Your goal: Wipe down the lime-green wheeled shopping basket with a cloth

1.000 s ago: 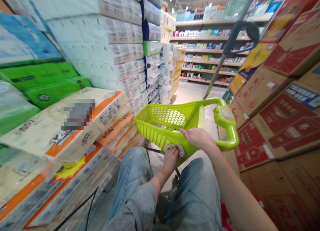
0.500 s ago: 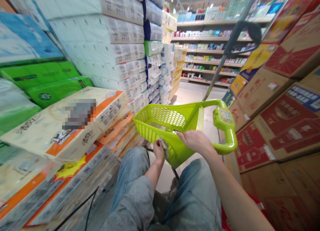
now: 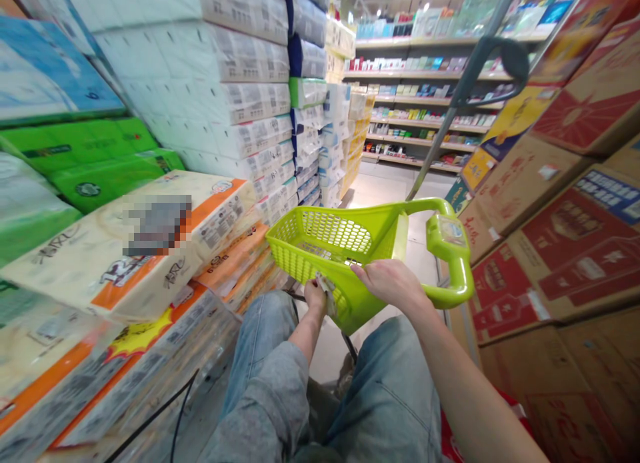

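Note:
A lime-green plastic shopping basket with perforated sides and a looped handle stands in front of my knees. My right hand is closed over its near rim, with the thumb along the top edge. Low on the near side, my left hand has its fingers bent together at a thin whitish piece, like a label or scrap of paper, against the basket wall. Whether that piece is stuck to the wall cannot be made out. The basket's visible inside shows no large item.
Tissue packs are stacked at my left, with a pixelated dark patch on the top one. Taller white packs rise behind. Cartons line the right. A grey pole with a handle leans beyond the basket; stocked shelves stand farther back.
My left hand has shifted slightly left at the basket's side, and more of the whitish piece's upper edge shows. My right hand and the basket stay in place.

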The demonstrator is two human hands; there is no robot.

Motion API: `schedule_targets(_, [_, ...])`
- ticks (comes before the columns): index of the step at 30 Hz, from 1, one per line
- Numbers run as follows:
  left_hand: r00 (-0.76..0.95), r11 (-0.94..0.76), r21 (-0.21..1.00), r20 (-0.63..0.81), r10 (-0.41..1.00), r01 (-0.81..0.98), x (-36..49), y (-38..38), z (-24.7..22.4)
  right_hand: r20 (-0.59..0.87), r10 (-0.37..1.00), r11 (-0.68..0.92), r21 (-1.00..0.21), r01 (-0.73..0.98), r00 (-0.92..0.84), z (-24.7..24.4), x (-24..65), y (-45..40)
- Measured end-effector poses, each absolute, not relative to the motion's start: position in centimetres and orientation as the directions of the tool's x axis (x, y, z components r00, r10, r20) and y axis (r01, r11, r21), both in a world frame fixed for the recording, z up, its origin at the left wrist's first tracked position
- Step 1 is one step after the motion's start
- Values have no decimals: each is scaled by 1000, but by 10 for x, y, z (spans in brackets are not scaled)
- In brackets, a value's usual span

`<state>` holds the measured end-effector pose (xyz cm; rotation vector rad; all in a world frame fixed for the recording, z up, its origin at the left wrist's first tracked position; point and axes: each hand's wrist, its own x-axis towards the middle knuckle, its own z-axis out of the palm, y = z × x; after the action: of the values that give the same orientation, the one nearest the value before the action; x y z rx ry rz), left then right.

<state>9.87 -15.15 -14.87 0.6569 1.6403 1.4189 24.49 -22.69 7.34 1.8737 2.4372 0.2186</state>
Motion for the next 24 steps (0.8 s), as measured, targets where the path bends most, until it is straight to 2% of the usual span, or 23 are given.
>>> schedule_targets(6, [-548,247,935,-351,759,-256,81,-165,-160,46,968,240,145,960,-249,74,246,-226])
schedule_targets(12, [-457,218,900,-386,801,-377,91,-166,-157,38,969,238,147,960,-245,74,244,-230])
schedule_targets(24, [-423,252,846,-467,777,-470,109,-151,-155,53,966,244,151,958,-255,73,244,-230])
